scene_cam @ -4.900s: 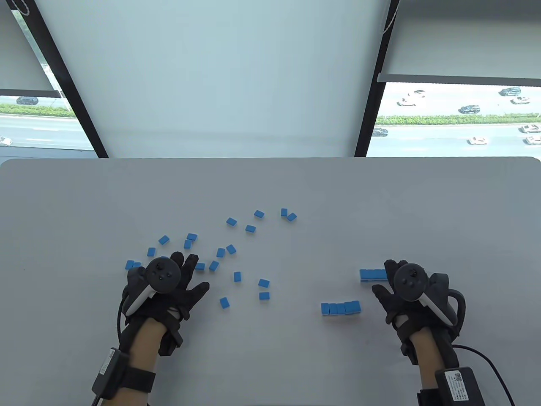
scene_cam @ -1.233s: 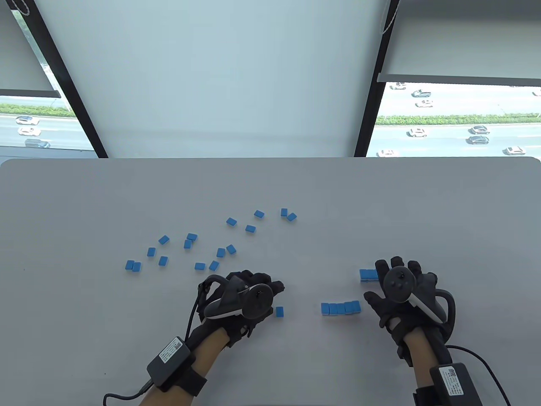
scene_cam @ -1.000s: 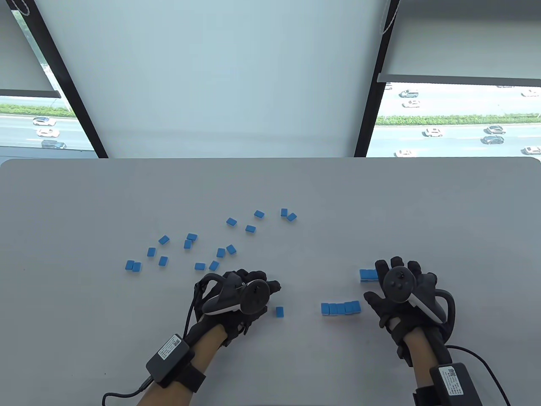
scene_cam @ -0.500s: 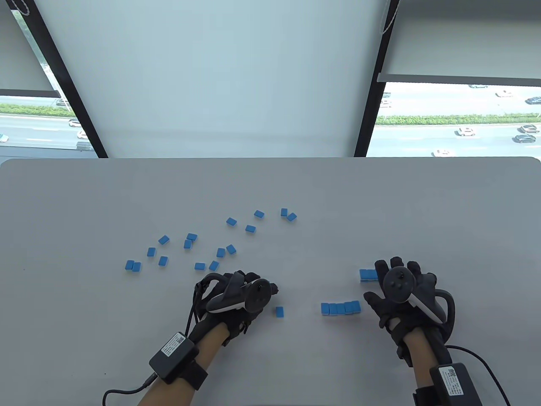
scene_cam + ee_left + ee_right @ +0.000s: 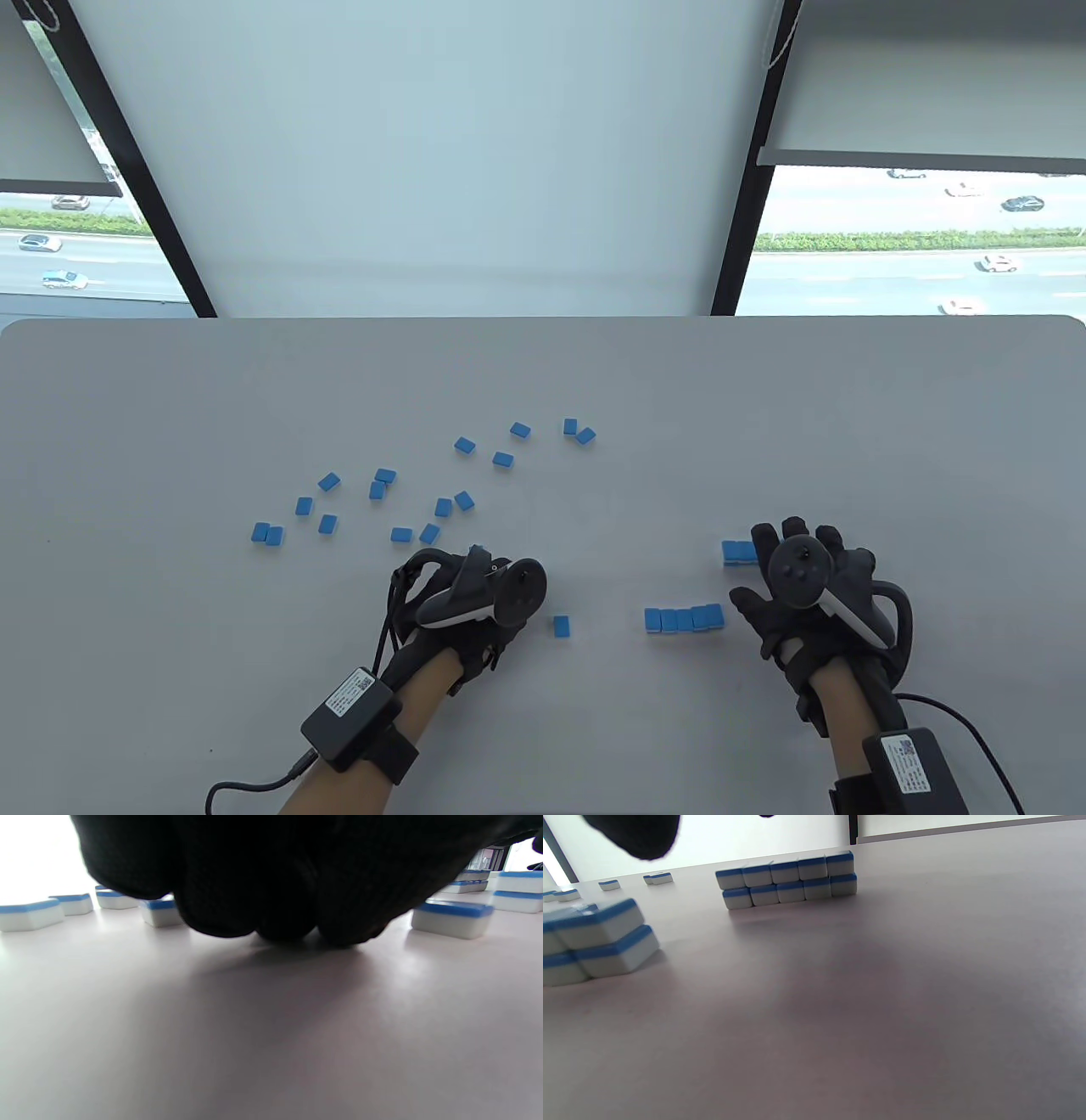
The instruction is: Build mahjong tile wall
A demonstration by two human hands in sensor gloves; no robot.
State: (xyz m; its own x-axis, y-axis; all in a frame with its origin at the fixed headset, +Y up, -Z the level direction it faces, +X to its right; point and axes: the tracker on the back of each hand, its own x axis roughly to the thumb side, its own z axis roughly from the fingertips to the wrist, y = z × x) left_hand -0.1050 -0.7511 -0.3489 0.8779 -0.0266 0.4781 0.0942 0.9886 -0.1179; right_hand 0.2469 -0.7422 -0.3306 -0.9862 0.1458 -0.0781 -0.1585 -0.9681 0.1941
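Blue-backed mahjong tiles (image 5: 442, 507) lie scattered over the middle of the grey table (image 5: 543, 373). A two-tier wall section (image 5: 684, 618), five tiles wide, stands at the front right. A second section (image 5: 740, 552) stands behind it and appears as a five-wide double row (image 5: 787, 880) in the right wrist view. My right hand (image 5: 785, 573) rests flat with fingers spread, its fingertips at the far section's right end. My left hand (image 5: 488, 598) is turned on its side with fingers (image 5: 275, 912) curled down onto the table. No tile shows in it. One lone tile (image 5: 561, 626) lies just right of it.
A pair of tiles (image 5: 266, 534) marks the left end of the scatter, and another pair (image 5: 578, 430) its far end. Cables trail from both wrist packs toward the front edge. Window frames and a blind rise behind the table's far edge.
Over the last second my left hand curled its fingers in and drew slightly back left from the lone tile. Earlier it crossed over from the left scatter. My right hand stayed put.
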